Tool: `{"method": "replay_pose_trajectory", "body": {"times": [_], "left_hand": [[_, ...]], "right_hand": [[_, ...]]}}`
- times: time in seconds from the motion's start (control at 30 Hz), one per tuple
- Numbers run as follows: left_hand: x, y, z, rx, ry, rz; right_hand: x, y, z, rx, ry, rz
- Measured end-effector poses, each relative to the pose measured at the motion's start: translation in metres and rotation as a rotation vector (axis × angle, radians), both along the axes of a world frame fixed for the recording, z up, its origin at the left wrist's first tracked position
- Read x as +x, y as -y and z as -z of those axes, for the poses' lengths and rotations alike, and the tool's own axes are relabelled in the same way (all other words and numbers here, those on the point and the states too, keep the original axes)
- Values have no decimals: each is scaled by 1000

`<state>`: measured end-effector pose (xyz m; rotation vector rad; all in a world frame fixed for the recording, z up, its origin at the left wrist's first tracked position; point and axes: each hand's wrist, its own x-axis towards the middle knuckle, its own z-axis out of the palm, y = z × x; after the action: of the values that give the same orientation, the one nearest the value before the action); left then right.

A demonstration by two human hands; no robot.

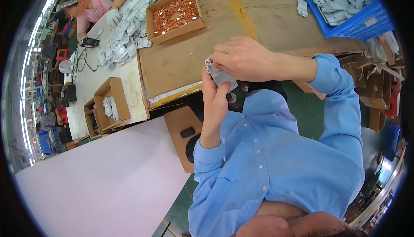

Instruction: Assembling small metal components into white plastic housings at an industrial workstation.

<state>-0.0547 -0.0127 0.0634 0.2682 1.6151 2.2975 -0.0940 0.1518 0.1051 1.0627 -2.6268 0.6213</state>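
My left hand point(214, 103) grips a light grey plastic housing point(223, 78), thumb along one side and fingers behind it. The part is held tilted, just off the near edge of the cardboard-covered table. At its upper end my right hand point(246, 59) is closed, fingertips bent down against the part. Whatever those fingertips may pinch is hidden behind the knuckles. Farther off on the table stands an open cardboard box point(176, 17) full of small copper-coloured metal pieces.
Grey housings point(125, 38) lie heaped at the far left, beside a person in pink point(101, 0) wearing a white glove. A blue crate point(353, 23) at the right holds many more. Smaller cardboard boxes point(113, 101) sit on the left table. A white board point(103, 181) spans the lower left.
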Motion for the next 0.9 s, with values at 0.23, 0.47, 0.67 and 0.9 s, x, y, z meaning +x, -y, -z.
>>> {"method": "replay_pose_trajectory", "body": {"times": [0.23, 0.47, 0.67, 0.9], "left_hand": [[8, -7, -3, -81, -30, 90], [15, -8, -10, -106, -104, 52], [14, -13, -12, -57, -113, -17], [9, -18, -5, -331, -258, -146]], "right_hand": [[17, -7, 2, -104, -35, 89], [23, -11, -12, -306, 100, 184], [27, -14, -16, -403, 285, 221], [33, -8, -2, -541, 288, 243]]}}
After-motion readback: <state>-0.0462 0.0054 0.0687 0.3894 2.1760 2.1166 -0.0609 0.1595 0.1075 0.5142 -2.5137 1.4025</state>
